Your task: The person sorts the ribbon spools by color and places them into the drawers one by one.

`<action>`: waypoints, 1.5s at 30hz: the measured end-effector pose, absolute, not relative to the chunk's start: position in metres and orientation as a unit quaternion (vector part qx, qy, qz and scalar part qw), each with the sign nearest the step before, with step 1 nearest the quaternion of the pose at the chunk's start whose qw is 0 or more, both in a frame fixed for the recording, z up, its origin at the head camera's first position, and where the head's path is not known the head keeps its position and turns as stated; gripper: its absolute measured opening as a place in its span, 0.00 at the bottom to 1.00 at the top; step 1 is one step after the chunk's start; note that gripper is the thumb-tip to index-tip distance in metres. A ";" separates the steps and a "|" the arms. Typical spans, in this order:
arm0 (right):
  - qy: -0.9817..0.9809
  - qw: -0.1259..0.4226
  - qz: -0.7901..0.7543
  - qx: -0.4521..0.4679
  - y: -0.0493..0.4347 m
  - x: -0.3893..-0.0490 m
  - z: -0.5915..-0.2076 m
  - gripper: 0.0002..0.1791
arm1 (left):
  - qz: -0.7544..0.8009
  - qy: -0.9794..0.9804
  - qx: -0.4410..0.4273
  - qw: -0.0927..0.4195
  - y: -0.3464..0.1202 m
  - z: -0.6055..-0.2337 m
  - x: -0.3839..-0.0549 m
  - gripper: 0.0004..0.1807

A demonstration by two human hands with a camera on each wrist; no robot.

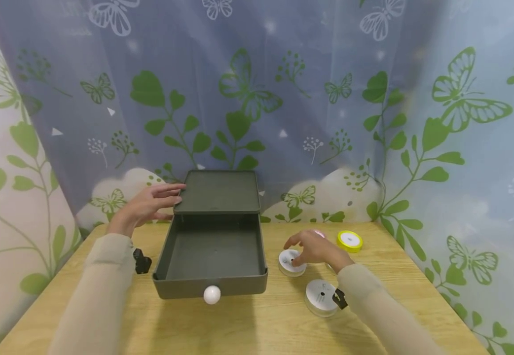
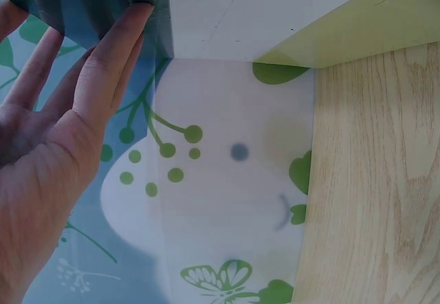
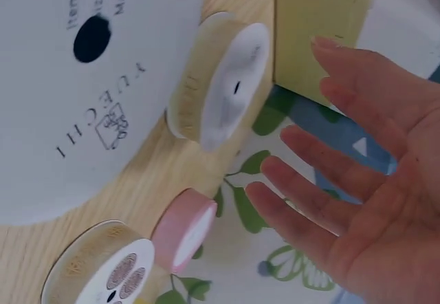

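The left hand (image 1: pixel 150 203) sits at the 10 o'clock of a dark grey drawer box (image 1: pixel 216 191), its fingers long and fairly straight, the tips at the box's upper left edge. The box stands near the middle of the wooden table (image 1: pixel 212 333), its drawer (image 1: pixel 214 264) pulled out toward 6 o'clock, with a round white knob (image 1: pixel 211 295) on the front.

The right hand (image 1: pixel 314 249) hovers at the box's 3 o'clock, its fingers spread wide and slightly bent, above a group of 5 ribbon spools. A cream ribbon spool (image 3: pixel 216 84) lies below its thumb and fingertips at 8 o'clock; I cannot tell whether they touch. A larger white-faced spool (image 1: pixel 321 298) marked "YUECHI" lies at the hand's 6 o'clock. A pink ribbon spool (image 3: pixel 184 228) shows partly past the hand at 12 o'clock, and a yellow-rimmed spool (image 1: pixel 349 240) lies between 2 and 3 o'clock. Another cream spool with ring prints (image 3: pixel 103 269) is mostly hidden beneath the hand in the head view.

A butterfly-and-leaf curtain (image 1: pixel 195 74) hangs at 12 o'clock behind the table.
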State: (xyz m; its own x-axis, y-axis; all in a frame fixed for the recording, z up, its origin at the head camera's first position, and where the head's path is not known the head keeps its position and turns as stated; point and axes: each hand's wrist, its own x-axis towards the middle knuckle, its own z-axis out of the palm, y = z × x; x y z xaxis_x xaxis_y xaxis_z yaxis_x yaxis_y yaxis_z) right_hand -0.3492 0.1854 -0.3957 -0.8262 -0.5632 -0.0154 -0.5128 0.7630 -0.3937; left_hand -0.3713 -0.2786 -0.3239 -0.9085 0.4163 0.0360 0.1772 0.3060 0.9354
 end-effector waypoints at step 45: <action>0.940 0.157 -0.161 -0.255 0.175 -0.365 -0.420 0.33 | 0.558 0.802 0.185 0.103 -0.280 -0.324 -0.371 0.36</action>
State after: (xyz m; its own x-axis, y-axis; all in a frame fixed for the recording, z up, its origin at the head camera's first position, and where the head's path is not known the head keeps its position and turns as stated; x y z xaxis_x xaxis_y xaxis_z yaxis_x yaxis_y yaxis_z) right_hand -0.3651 0.1755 -0.4198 -0.8200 -0.5311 -0.2135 -0.4298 0.8177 -0.3830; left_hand -0.3715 -0.2802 -0.3243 -0.9106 0.4114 0.0407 0.1813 0.3088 0.9337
